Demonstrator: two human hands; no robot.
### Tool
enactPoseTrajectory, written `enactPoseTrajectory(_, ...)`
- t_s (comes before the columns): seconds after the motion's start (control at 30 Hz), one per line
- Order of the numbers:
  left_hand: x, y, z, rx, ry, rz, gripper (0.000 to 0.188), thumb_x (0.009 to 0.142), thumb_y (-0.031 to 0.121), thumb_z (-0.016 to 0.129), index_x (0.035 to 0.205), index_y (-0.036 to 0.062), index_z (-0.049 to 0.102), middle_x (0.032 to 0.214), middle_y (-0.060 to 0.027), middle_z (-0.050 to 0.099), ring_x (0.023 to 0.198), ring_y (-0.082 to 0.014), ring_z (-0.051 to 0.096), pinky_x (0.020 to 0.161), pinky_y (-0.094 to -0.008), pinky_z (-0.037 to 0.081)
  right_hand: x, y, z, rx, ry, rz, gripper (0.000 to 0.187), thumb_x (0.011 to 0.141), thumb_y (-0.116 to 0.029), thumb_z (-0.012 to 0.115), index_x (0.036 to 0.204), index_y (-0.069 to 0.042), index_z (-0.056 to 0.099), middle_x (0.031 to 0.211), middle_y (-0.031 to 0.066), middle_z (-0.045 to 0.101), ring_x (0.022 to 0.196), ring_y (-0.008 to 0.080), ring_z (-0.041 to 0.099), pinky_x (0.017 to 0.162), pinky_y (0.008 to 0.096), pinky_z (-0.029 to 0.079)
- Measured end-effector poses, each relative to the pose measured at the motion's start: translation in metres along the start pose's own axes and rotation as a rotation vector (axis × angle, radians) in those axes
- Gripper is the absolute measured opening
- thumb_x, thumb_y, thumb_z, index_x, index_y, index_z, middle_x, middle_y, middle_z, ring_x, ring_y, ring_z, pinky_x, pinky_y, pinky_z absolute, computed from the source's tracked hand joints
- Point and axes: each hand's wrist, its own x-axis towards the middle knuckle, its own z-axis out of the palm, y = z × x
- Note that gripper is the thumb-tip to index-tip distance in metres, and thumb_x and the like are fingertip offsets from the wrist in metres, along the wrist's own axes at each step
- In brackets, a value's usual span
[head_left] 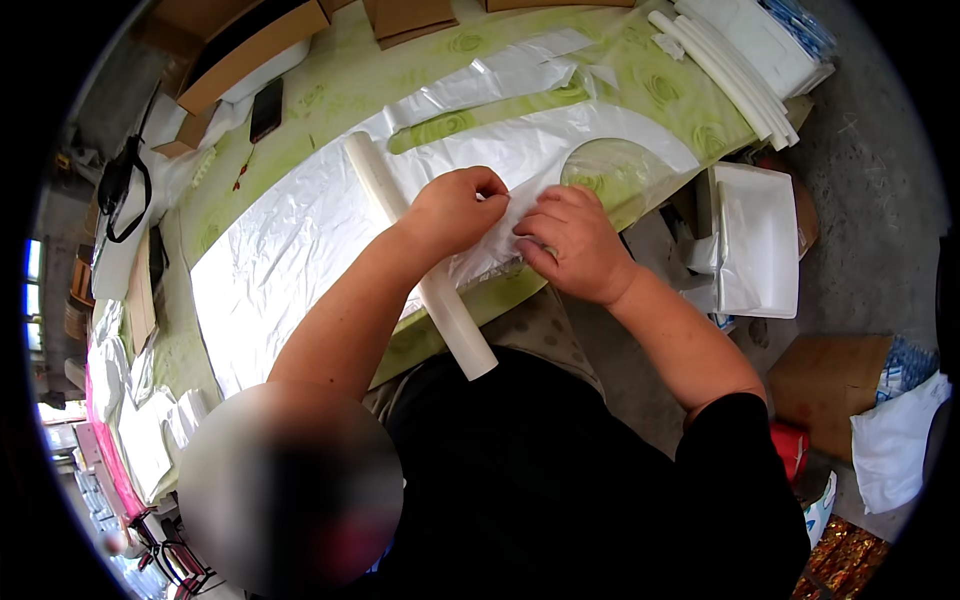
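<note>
A large sheet of white plastic film lies spread and wrinkled over the table. At its right end is a rounded see-through patch, with the green cloth showing underneath. My left hand is closed, its curled fingertips pinching the film near the middle. Close by on the right, my right hand bends its fingers onto the same film, thumb toward the near edge. A white tube or roll lies slantwise across the film, passing under my left wrist, its near end sticking out past the table edge.
A green rose-patterned cloth covers the table. A dark phone lies near a cardboard box at the far left. Several white tubes lie at the far right. A white foam box stands beside the table, a carton behind it.
</note>
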Motion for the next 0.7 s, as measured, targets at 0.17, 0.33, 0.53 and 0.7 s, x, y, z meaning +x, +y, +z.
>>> enactPoseTrajectory(0.17, -0.001, -0.002, 0.005, -0.063, 0.079, 0.017, 0.027, 0.09, 0.028, 0.066, 0.106, 0.0065, 0.072, 0.099, -0.0112, 0.074, 0.088, -0.0222, 0.069, 0.081, -0.0355, 0.055, -0.005, -0.011, -0.013, 0.002, 0.03, 0.016, 0.011, 0.079, -0.011, 0.071, 0.09, -0.01, 0.071, 0.089, 0.0073, 0.068, 0.089, 0.0295, 0.062, 0.085, 0.0421, 0.046)
enactPoseTrajectory(0.33, -0.011, 0.003, 0.008, -0.082, 0.071, -0.012, 0.023, 0.091, 0.023, 0.069, 0.104, 0.0044, 0.071, 0.093, -0.004, 0.071, 0.086, -0.0134, 0.063, 0.08, -0.0294, 0.052, 0.013, 0.022, 0.015, -0.097, -0.126, 0.119, 0.023, 0.079, -0.014, 0.072, 0.1, -0.005, 0.071, 0.098, 0.0158, 0.068, 0.097, 0.0362, 0.063, 0.087, 0.0453, 0.05)
enactPoseTrajectory(0.53, 0.0, 0.009, -0.001, -0.092, 0.039, 0.061, 0.047, 0.089, 0.035, 0.072, 0.123, 0.0037, 0.066, 0.111, -0.0102, 0.07, 0.101, -0.0215, 0.067, 0.088, -0.0341, 0.054, 0.047, 0.109, 0.024, -0.485, 0.18, 0.522, 0.055, 0.082, -0.019, 0.07, 0.136, -0.01, 0.062, 0.12, 0.0268, 0.066, 0.104, 0.0411, 0.064, 0.097, 0.0498, 0.05)
enactPoseTrajectory(0.7, 0.035, 0.033, 0.007, -0.571, 0.178, -0.018, 0.06, 0.085, 0.039, 0.082, 0.127, 0.0032, 0.06, 0.109, -0.0071, 0.067, 0.099, -0.0175, 0.064, 0.08, -0.0328, 0.054, 0.044, 0.082, 0.013, -0.338, 0.066, 0.026, 0.065, 0.084, -0.015, 0.069, 0.146, -0.031, 0.057, 0.129, 0.0125, 0.064, 0.114, 0.0369, 0.062, 0.097, 0.0444, 0.051)
